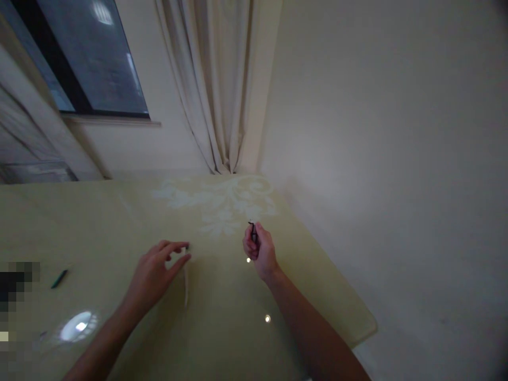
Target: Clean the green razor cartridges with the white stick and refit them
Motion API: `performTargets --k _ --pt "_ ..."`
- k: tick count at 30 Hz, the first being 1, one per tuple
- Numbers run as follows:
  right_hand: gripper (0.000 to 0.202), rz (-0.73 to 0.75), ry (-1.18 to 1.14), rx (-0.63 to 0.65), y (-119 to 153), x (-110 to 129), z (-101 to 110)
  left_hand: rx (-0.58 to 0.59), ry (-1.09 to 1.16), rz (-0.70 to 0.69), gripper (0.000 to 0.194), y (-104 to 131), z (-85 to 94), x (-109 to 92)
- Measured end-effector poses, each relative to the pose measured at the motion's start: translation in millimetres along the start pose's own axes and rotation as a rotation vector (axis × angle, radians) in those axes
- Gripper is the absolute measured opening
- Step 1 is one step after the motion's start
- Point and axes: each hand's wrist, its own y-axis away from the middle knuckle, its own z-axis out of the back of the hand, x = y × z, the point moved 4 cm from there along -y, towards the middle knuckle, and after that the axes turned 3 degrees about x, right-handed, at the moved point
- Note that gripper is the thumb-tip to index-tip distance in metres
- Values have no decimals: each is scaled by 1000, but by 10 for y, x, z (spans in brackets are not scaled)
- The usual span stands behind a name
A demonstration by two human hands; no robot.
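Note:
My left hand [156, 267] is over the table, with thumb and index finger pinching the upper end of a thin white strip [186, 288]. The strip hangs down from the fingertips, and a small dark bit shows at its top. To the right, my right hand [262, 248] is closed around a small black object [253, 233] with a pale, shiny tip. Most of that object is hidden by the fingers, so its kind cannot be made out. The two hands are apart, both above the glossy yellow-green tabletop [222, 338].
A short dark green stick-like item [59, 279] lies on the table at left. A pixelated dark patch covers the left edge. Behind the table hang beige curtains [216, 79] beside a window [95, 58]. A pale wall [389, 132] runs along the table's right side.

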Motion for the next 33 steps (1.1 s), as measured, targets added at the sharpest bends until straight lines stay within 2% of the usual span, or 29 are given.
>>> performTargets --k 3,5,8,11,15,18,25,28,31,33 --pt "54 -55 -17 55 75 -71 -96 -21 -34 179 45 162 315 570" --pt "54 -66 -3 71 112 -90 -127 43 -26 226 52 248 400 811" --pt "54 -55 6 57 127 -65 -105 151 21 228 63 336 409 981" --pt "53 -31 -16 -3 102 5 -15 227 50 227 56 381 356 1050" --pt "49 -5 -75 -78 51 89 112 285 40 222 45 384 291 1062" --pt "46 14 -102 -112 23 113 169 285 2 217 46 375 289 1013" --pt "44 -16 -135 -128 6 58 187 363 -1 154 51 356 280 895" --pt "46 -39 -129 -118 4 32 165 351 -45 148 48 324 288 863" --pt "49 -75 -99 -97 13 -6 115 285 -78 100 44 296 303 698" --pt "49 -126 -40 -69 42 -58 54 240 -31 -4 44 298 303 461"
